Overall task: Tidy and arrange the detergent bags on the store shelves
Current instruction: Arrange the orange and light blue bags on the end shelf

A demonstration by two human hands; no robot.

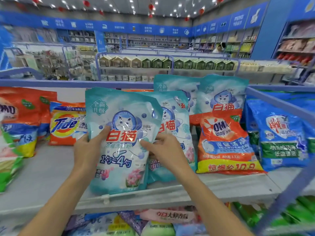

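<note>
Head view: looks forward and down from behind the grip on the teal bag.
Nearness: close above left hand, right hand.

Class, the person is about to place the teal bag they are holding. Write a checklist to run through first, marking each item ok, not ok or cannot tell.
1. Left hand grips the front teal bag at its left edge: ok.
2. Right hand pinches its right edge: ok.
3. Bag upright, label facing out: ok.
4. Bare shelf space to its left: ok.
5. Second teal bag behind it stands straight: not ok, it leans.
6. Bottom of the held bag rests on the shelf: cannot tell.
</note>
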